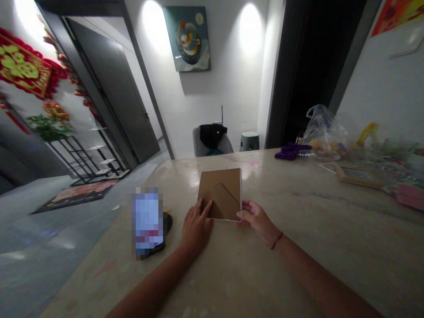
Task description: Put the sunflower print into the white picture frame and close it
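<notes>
A picture frame (220, 194) lies on the table with its brown backing board facing up; a thin white edge shows round it. Dark lines cut into the board form an angled stand flap. My left hand (198, 223) rests over the lower left corner, fingers spread and their tips touching the board. At the lower right corner, my right hand (255, 218) pinches the frame's edge, thumb on top and the other fingers beside and under it.
The stone-look table (318, 247) carries a lit phone (148, 221) on a stand at left. A purple cloth (291, 151), a clear plastic bag (324, 132), a wooden frame (357, 176) and a pink item (410, 197) lie at right. Beyond stands a chair (228, 143).
</notes>
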Tool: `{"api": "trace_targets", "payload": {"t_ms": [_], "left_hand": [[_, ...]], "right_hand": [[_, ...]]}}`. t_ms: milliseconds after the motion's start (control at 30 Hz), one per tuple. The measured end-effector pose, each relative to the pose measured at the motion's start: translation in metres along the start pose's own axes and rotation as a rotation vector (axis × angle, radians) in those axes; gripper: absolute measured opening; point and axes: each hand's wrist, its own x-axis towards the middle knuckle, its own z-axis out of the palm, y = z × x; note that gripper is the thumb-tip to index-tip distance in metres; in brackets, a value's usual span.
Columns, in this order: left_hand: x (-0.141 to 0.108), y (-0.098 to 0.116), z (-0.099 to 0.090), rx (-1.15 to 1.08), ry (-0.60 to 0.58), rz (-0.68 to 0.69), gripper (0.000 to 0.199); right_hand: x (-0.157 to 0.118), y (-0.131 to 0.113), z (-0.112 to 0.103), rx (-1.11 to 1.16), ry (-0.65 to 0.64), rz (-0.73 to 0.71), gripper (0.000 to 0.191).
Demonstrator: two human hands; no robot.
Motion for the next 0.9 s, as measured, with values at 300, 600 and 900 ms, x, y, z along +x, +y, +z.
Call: {"api": "trace_targets", "payload": {"t_ms": [300, 600, 900], "left_hand": [[0.001, 0.001, -0.001, 0.004, -0.052, 0.015, 0.047], [0.001, 0.003, -0.005, 0.022, -0.065, 0.045, 0.043], [0.000, 0.001, 0.002, 0.015, -0.093, 0.102, 0.047]], "right_hand": [[0.006, 0.005, -0.005, 0.043, 0.046, 0.052, 0.032], [0.005, 0.001, -0.004, 0.075, 0.035, 0.042, 0.036], [0.004, -0.001, 0.002, 0.092, 0.021, -0.035, 0.033]]}}
